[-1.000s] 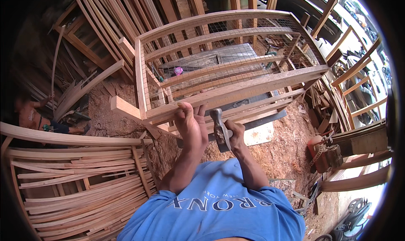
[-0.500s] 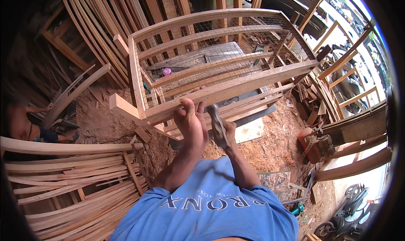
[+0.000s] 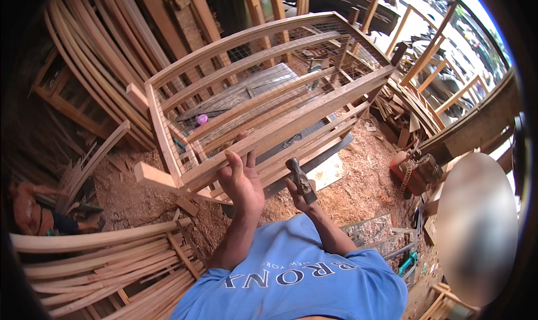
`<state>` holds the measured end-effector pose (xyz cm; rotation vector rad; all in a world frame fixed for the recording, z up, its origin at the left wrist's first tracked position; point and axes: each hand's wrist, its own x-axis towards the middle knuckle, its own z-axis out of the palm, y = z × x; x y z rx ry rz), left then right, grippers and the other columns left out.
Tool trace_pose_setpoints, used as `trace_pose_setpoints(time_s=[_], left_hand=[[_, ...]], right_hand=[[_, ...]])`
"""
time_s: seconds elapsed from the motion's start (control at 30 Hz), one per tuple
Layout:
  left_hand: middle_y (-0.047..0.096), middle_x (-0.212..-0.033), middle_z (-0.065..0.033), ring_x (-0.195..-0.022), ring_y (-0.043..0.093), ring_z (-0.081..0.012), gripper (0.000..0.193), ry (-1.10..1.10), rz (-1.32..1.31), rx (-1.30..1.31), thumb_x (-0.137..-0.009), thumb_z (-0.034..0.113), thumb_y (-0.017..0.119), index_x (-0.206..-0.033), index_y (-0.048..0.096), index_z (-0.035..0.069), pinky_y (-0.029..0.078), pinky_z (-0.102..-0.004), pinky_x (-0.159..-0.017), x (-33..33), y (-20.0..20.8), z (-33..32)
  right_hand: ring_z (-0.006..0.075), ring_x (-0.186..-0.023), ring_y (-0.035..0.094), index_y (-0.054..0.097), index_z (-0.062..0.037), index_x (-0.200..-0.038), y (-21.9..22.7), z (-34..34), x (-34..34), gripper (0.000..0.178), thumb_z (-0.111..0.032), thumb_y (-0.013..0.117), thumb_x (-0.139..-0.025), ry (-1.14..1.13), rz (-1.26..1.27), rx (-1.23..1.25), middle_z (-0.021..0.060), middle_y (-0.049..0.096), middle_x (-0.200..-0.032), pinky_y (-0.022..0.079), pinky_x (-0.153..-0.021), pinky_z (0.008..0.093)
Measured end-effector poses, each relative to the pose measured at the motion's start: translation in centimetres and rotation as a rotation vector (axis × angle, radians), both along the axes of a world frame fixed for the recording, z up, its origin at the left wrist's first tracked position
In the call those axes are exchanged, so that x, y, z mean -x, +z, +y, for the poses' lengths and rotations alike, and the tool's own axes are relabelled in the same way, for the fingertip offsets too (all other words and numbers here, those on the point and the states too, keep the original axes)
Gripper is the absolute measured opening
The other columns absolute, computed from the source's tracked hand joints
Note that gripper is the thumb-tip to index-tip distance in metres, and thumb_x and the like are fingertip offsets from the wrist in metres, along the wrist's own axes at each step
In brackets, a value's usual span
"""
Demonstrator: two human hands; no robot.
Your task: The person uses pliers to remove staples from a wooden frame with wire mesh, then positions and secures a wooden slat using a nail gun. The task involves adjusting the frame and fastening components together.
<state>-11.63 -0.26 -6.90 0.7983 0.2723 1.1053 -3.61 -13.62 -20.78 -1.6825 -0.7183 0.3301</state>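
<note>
Now my right hand [image 3: 305,201] is wrapped round a hammer [image 3: 301,180], its dark metal head tilted upward, a little way from my other hand; half a second ago the hammer sat almost against it. My left hand [image 3: 242,184] is at the near left corner of a wooden frame [image 3: 261,103], palm showing, thumb and fingers spread along the front rail [image 3: 319,111], one fingertip showing above it. I cannot tell whether those fingers grip the rail. The frame stands straight ahead, slanting away to the right, with wire mesh [image 3: 367,54] across it; in my view it has shifted leftward. Wood shavings [image 3: 358,157] cover the floor, and wooden strips [image 3: 106,269] are stacked at lower left. A blurred oval [image 3: 477,230] now fills part of the right side, where a motorbike showed before.
</note>
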Motion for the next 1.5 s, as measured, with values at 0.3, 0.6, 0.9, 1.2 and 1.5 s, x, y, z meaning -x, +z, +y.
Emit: trace_pose_setpoints(time_s=[0.3,0.6,0.9,1.2,1.5], left_hand=[[0.044,-0.151,-0.0293,-0.144,0.042,-0.0392,0.059,-0.834,-0.039,-0.042,-0.103,0.025,0.054,-0.150,0.034,-0.005,0.033,-0.0538,-0.121,4.5,0.5,-1.9],[0.010,-0.170,-0.0134,-0.156,0.008,-0.0357,0.074,-1.672,-0.851,-0.401,-0.102,0.037,0.060,-0.163,0.020,0.024,0.016,-0.0734,-0.117,-0.8,10.5,-6.5],[0.026,-0.167,0.0065,-0.144,0.034,-0.0017,0.051,-0.988,-1.342,0.231,-0.104,0.027,0.054,-0.153,0.041,0.030,0.025,-0.0606,-0.116,-3.9,10.2,-17.8],[0.069,-0.109,-0.0142,-0.101,0.066,-0.0258,0.027,-0.813,0.531,-0.919,-0.105,0.021,0.052,-0.116,0.066,0.001,0.053,-0.0360,-0.090,-7.4,-15.1,-10.0],[0.072,-0.113,-0.0170,-0.101,0.069,-0.0296,0.036,-0.901,1.973,-0.524,-0.100,0.028,0.060,-0.123,0.067,0.001,0.052,-0.0393,-0.092,16.2,-32.9,-2.9]], right_hand=[[0.0114,-0.065,0.046,0.063,-0.0019,-0.082,-2.5,-13.7,0.1,0.037,-0.035,0.076,-0.090,-0.546,0.236,0.253,0.0000,0.048,-0.067,0.038,-0.058,0.0329],[0.0206,-0.070,0.061,0.040,-0.0035,-0.146,-3.8,-22.4,3.7,0.060,-0.007,0.055,-0.089,-0.555,0.615,0.406,0.0130,0.057,-0.090,0.050,-0.059,0.0368],[0.0125,-0.061,0.055,0.041,-0.0050,-0.148,-11.1,-30.5,3.5,0.066,0.002,0.058,-0.085,-1.066,0.932,-0.005,0.0084,0.056,-0.087,0.047,-0.049,0.0273],[0.0308,-0.109,0.068,0.071,-0.0031,-0.114,-26.6,-39.0,-11.7,0.035,-0.012,0.063,-0.081,-1.399,0.766,0.403,0.0225,0.069,-0.115,0.055,-0.090,0.0399],[0.0438,-0.129,0.047,0.042,0.0009,-0.143,-40.6,-38.0,-8.6,0.065,-0.032,0.064,-0.091,-0.923,0.688,1.077,0.0271,0.055,-0.137,0.033,-0.108,0.0597]])
